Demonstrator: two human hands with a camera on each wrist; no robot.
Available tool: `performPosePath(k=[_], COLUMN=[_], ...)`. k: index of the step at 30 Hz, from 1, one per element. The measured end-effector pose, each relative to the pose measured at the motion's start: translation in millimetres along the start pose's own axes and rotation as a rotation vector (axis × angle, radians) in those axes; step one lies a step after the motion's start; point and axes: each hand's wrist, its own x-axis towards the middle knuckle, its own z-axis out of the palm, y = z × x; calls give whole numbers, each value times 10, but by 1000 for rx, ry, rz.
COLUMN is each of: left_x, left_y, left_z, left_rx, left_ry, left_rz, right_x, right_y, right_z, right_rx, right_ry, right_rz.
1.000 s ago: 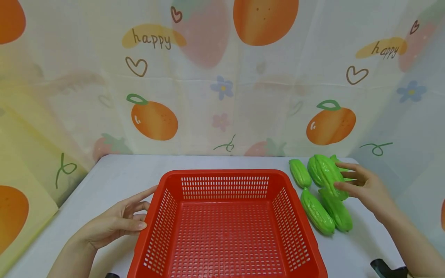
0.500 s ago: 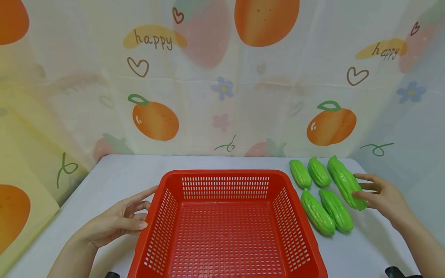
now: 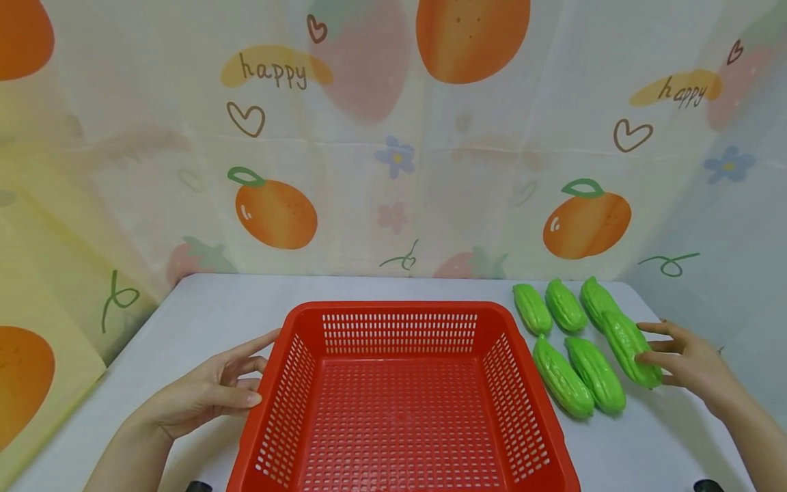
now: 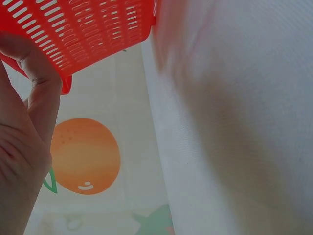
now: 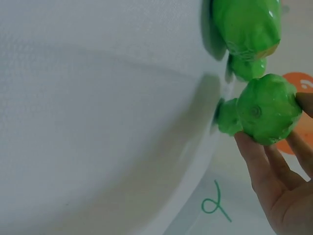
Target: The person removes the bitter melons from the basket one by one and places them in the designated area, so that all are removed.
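In the head view my right hand [image 3: 695, 362] holds a bright green bitter melon [image 3: 633, 352] near the table's right side. The right wrist view shows the fingertips and thumb around the rounded end of this bitter melon [image 5: 269, 110]. Partly hidden by it, another bitter melon [image 3: 595, 301] lies at the back right. My left hand [image 3: 203, 393] holds the left rim of a red plastic basket [image 3: 399, 311], thumb and index finger at the edge; some of its fingertips are hidden by the rim. The basket's slotted wall [image 4: 93, 34] appears in the left wrist view.
Several more bitter melons [image 3: 562, 376] lie between the basket's right side and the right hand. The table [image 3: 240, 301] is white. A fruit-print cloth [image 3: 467, 171] hangs behind it. A small black object [image 3: 707, 485] shows at the lower right edge.
My right hand has moved right and toward the near side with the bitter melon, from above the others. The back right bitter melon now shows behind it. The left hand and basket stay put.
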Motion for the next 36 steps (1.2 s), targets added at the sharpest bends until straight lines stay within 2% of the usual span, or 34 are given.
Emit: performPosePath(k=[14, 27, 36], left_x=[-9, -6, 2], left_y=[-16, -24, -24], left_z=[-18, -20, -21], left_rx=[4, 1, -2], left_ry=[-8, -16, -16], left_rz=[7, 14, 13], right_x=[-18, -32, -25], right_y=[85, 76, 134], right_z=[0, -9, -4], right_rx=[33, -16, -34], right_ry=[-40, -95, -108], right_rz=[-28, 90, 111])
